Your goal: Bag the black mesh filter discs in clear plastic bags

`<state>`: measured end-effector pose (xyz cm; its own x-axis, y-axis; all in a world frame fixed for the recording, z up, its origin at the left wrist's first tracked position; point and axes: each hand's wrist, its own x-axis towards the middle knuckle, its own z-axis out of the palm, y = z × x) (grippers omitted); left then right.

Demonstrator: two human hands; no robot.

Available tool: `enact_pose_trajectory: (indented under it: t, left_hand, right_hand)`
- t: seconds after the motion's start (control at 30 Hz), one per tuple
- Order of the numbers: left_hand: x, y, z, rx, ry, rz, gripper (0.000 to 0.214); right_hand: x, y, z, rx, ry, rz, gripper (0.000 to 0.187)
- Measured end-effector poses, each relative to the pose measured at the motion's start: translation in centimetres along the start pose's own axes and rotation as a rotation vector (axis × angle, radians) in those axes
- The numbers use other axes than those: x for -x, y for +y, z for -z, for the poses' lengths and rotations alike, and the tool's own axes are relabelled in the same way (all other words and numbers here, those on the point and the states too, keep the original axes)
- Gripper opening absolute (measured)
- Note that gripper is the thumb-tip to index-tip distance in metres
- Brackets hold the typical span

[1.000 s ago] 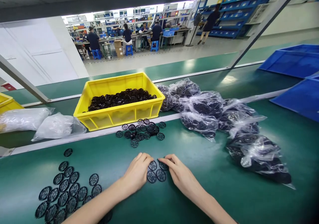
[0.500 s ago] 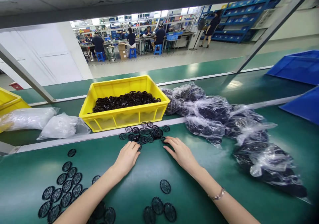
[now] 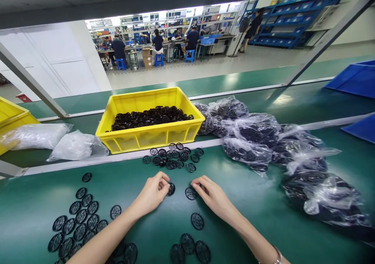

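Note:
My left hand (image 3: 152, 193) rests on the green table with curled fingers touching a black round grille disc (image 3: 171, 188). My right hand (image 3: 212, 195) lies beside it, fingertips pinched on another black disc (image 3: 190, 193). A small pile of the same discs (image 3: 172, 158) lies just beyond both hands. A single disc (image 3: 197, 221) and three more (image 3: 190, 250) lie near my right forearm. Rows of discs (image 3: 79, 223) are laid out at the left.
A yellow crate (image 3: 152, 137) full of black discs stands behind the pile. Clear bags of black parts (image 3: 263, 142) stretch along the right. White bags (image 3: 55, 142) lie at the left. Blue bins (image 3: 356, 78) stand at the far right. People work at benches far behind.
Both hands drew back from the small pile toward me, each bringing one disc along the table. The camera view shifted slightly.

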<state>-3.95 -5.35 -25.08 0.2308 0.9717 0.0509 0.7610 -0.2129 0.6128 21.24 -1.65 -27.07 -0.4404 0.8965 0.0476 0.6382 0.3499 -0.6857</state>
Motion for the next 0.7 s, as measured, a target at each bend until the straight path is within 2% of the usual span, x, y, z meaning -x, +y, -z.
enact_pose_trajectory:
  t: [0.1, 0.2, 0.33, 0.43, 0.5, 0.57, 0.63, 0.7]
  left_hand:
    - [1.3, 0.3, -0.8, 0.011, 0.013, 0.044, 0.01]
    - [2.2, 0.6, -1.5, -0.03, 0.054, 0.055, 0.014]
    - [3.2, 1.1, -2.2, 0.004, -0.002, 0.048, 0.012]
    - [3.6, 1.4, -1.9, 0.033, -0.036, 0.026, 0.01]
    - [3.2, 1.3, -1.1, 0.014, -0.007, -0.003, 0.015]
    - [2.1, 0.6, 0.2, -0.036, 0.08, -0.026, 0.014]
    - [0.5, -0.3, 1.4, -0.083, 0.173, -0.029, 0.008]
    - [-1.4, -1.2, 2.2, -0.108, 0.227, -0.022, 0.016]
  right_hand:
    - [0.0, 0.5, -0.2, -0.02, 0.019, 0.034, 0.031]
    - [0.4, 0.2, -0.7, -0.004, -0.02, 0.068, 0.032]
    - [1.8, -1.4, -1.5, -0.008, -0.087, 0.14, 0.034]
    - [2.7, -2.3, -1.5, -0.009, -0.176, 0.186, 0.035]
    - [2.5, -2.2, -0.9, 0.004, -0.202, 0.191, 0.032]
    - [1.5, -1.5, -0.2, 0.048, -0.13, 0.17, 0.027]
    - [-0.1, -0.4, 0.5, 0.117, 0.011, 0.144, 0.024]
    - [-2.0, 0.8, 0.8, 0.187, 0.122, 0.155, 0.023]
